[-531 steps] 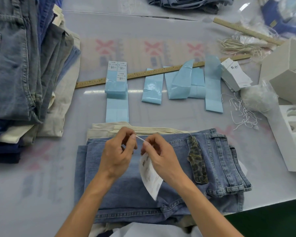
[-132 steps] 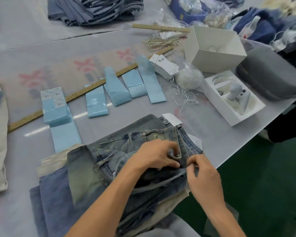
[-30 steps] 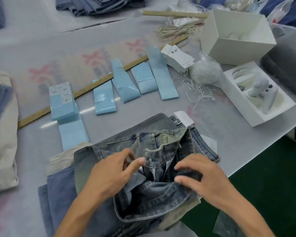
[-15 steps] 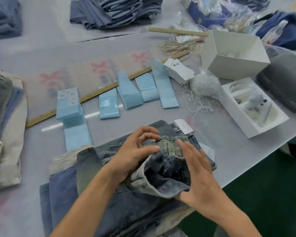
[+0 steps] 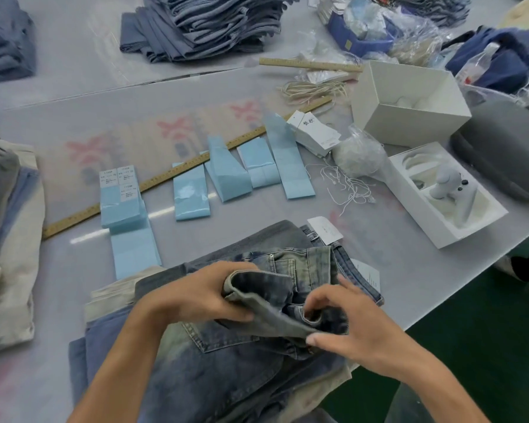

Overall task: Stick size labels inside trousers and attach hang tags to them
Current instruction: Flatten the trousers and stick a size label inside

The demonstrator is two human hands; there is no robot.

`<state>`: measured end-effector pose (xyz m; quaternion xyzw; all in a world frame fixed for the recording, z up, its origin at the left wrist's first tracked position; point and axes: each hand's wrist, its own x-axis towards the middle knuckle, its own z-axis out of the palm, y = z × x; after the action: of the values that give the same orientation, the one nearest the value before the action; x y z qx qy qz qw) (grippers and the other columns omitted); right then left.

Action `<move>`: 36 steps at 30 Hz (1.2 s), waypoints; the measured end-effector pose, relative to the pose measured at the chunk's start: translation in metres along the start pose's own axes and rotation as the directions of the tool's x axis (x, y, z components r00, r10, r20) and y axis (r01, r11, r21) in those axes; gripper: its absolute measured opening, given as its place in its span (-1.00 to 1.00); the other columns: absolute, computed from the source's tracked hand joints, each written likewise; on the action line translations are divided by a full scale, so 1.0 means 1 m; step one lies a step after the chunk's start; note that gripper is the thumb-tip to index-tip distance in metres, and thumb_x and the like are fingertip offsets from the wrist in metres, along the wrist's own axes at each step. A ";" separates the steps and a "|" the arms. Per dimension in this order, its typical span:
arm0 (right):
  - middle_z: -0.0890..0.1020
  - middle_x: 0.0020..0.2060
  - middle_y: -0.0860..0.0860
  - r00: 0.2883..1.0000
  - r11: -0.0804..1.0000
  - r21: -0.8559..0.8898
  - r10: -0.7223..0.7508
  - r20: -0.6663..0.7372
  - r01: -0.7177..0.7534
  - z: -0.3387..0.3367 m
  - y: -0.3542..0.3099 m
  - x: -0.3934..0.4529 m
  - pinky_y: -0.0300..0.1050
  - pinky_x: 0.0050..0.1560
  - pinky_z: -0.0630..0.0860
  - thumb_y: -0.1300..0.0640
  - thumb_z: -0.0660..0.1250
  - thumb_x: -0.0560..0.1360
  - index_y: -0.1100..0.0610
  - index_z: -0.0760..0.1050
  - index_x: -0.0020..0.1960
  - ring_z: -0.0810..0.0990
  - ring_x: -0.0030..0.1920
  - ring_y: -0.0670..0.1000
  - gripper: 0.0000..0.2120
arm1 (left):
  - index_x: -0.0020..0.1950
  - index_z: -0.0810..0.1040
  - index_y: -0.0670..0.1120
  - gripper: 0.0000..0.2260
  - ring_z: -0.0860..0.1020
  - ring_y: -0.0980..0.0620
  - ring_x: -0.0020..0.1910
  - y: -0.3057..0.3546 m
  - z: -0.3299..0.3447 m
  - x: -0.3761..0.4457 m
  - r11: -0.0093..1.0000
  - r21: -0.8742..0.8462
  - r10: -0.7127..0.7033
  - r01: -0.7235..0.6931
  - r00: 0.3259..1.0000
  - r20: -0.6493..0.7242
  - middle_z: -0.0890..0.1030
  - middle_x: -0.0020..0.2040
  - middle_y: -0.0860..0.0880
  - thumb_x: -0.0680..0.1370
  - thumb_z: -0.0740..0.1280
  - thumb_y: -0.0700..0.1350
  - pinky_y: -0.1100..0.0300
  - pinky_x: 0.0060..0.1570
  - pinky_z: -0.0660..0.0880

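Faded blue jeans (image 5: 226, 361) lie on top of a pile at the table's near edge, their waistband folded open. My left hand (image 5: 196, 296) grips the turned-back waistband flap. My right hand (image 5: 345, 325) pinches the denim at the waist opening, fingers curled into the fabric. Pale blue sheets of size labels (image 5: 121, 196) lie in a row behind the jeans. A stack of white hang tags (image 5: 313, 132) sits further back, with loose white strings (image 5: 345, 187) beside it. Tags (image 5: 326, 228) attached to trousers lower in the pile stick out at the right.
A long wooden ruler (image 5: 171, 175) crosses the table. At the right stand an open white box (image 5: 409, 102), a white tray with a tool (image 5: 446, 190) and a grey case (image 5: 507, 148). Stacks of folded trousers lie at the left (image 5: 6, 233) and at the back (image 5: 205, 25).
My left hand has closed on the folded-back waistband, and my right hand has curled its fingers into the waist opening. The view has tilted up a little.
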<state>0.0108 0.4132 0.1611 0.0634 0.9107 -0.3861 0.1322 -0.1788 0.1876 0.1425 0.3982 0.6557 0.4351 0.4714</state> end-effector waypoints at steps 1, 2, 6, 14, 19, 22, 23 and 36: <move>0.61 0.10 -0.32 1.000 0.998 0.061 -0.010 -0.001 0.010 0.001 -0.003 0.000 -0.17 0.60 -0.03 -0.14 0.52 0.41 -0.30 0.43 0.15 0.57 0.22 -0.26 -0.61 | 0.11 0.64 -0.03 -0.77 0.63 0.08 0.02 0.003 -0.003 0.001 0.999 0.013 0.030 -0.030 1.000 -0.009 0.67 -0.01 0.01 0.52 0.49 -0.28 0.07 0.03 0.56; 0.61 0.11 -0.30 1.000 0.995 0.099 -0.008 -0.002 0.008 -0.001 -0.004 -0.001 -0.15 0.57 0.10 -0.13 0.53 0.40 -0.33 0.40 0.22 0.59 0.19 -0.23 -0.53 | 0.03 0.66 -0.01 -0.80 0.62 0.11 -0.04 0.007 -0.008 0.002 0.999 0.005 0.053 -0.053 0.999 0.004 0.67 -0.07 0.02 0.53 0.45 -0.30 0.13 -0.03 0.53; 0.36 0.26 -0.46 0.981 0.994 0.068 0.078 0.175 -0.091 -0.017 -0.005 -0.010 -0.28 0.11 0.48 -0.38 0.58 0.22 -0.50 0.00 0.51 0.46 0.15 -0.32 0.06 | 0.03 0.67 -0.06 -0.79 0.65 0.06 -0.01 0.037 -0.022 0.011 0.989 -0.079 0.135 -0.122 0.973 0.188 0.69 -0.04 -0.02 0.53 0.44 -0.35 0.18 0.03 0.54; 0.53 -0.23 0.04 0.972 0.972 0.058 0.230 -0.044 -0.228 0.006 0.004 0.000 -0.16 -0.24 0.34 -0.30 0.46 0.39 -0.01 0.44 -0.08 0.39 -0.30 -0.11 -0.59 | 0.02 0.60 0.20 -0.78 0.61 0.09 -0.04 0.028 -0.013 0.093 0.867 0.495 0.071 0.063 0.966 -0.247 0.64 -0.09 0.20 0.44 0.54 0.00 0.08 -0.02 0.54; 0.39 -0.06 -0.17 0.904 0.896 -0.126 0.415 -0.106 -0.426 0.017 0.027 -0.012 -0.14 0.05 0.42 -0.26 0.36 0.50 0.04 0.40 -0.16 0.38 0.01 -0.11 -0.63 | 0.48 0.38 0.15 -0.47 0.44 -0.04 0.36 -0.034 0.011 0.091 0.814 0.490 0.034 0.312 0.817 -0.576 0.48 0.42 0.07 0.57 0.28 0.32 -0.08 0.31 0.40; 0.23 0.10 -0.21 0.868 0.870 -0.035 0.485 -0.107 -0.491 0.021 0.030 -0.015 -0.12 0.23 0.44 -0.42 0.28 0.44 -0.08 0.37 0.06 0.40 0.16 -0.11 -0.55 | 0.46 0.44 0.03 -0.47 0.45 -0.11 0.36 -0.091 0.008 0.037 0.806 0.315 -0.055 0.502 0.592 -0.804 0.52 0.38 -0.03 0.60 0.21 0.30 -0.12 0.32 0.40; 0.19 0.15 -0.22 0.864 0.871 -0.005 0.487 -0.131 -0.491 0.020 0.026 -0.013 -0.09 0.27 0.45 -0.54 0.22 0.35 -0.18 0.31 0.17 0.40 0.21 -0.12 -0.42 | 0.43 0.47 -0.02 -0.46 0.47 -0.16 0.32 -0.109 0.008 0.014 0.766 0.281 -0.078 0.578 0.517 -0.852 0.54 0.34 -0.09 0.59 0.19 0.30 -0.14 0.30 0.42; 0.20 0.12 -0.06 0.877 0.887 -0.240 0.285 -0.386 -0.394 0.031 0.008 0.055 -0.16 0.03 0.48 -0.14 0.44 0.51 -0.14 0.09 0.56 0.45 0.03 -0.04 -0.24 | 0.13 0.60 -0.21 -0.77 0.59 -0.32 0.01 -0.143 0.061 -0.084 0.830 0.051 -0.068 0.555 0.191 -0.979 0.62 -0.02 -0.15 0.64 0.28 -0.07 -0.10 -0.01 0.47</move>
<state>-0.0336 0.3975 0.1187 0.2680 0.9431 -0.1911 0.0477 -0.1154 0.0773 0.0193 -0.0064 0.9429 0.3315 -0.0326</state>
